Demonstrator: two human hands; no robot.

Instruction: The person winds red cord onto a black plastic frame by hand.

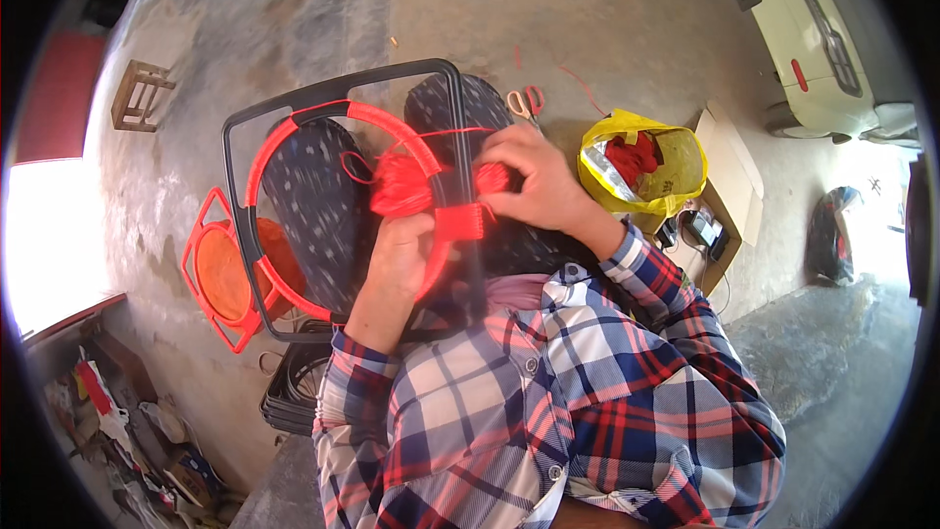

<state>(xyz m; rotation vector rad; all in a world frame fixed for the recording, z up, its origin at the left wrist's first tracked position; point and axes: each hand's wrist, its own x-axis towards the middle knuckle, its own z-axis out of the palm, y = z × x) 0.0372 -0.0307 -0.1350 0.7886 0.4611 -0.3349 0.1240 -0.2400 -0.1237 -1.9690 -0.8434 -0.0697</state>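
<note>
A black square frame (338, 85) with rounded corners rests over my lap. Inside it is a black ring (313, 112), partly wrapped with red cord (392, 127). A thick bundle of red cord (401, 188) passes by the frame's right side bar, showing on both of its sides. My right hand (534, 176) pinches the bundle's right end with thumb and fingers. My left hand (399, 260) is closed at the bundle's lower left end, inside the ring; some of its fingers are hidden. A tight band of red wrapping (460, 222) joins the ring to the side bar.
Left of my knees lies another frame, finished in orange-red (235, 274). Black frames (289, 397) are stacked below it. Scissors (526, 103), a yellow bag (641, 122) with red cord and a cardboard box (739, 176) lie ahead and right. A wooden stool (142, 95) and a parked car (803, 39) stand farther off.
</note>
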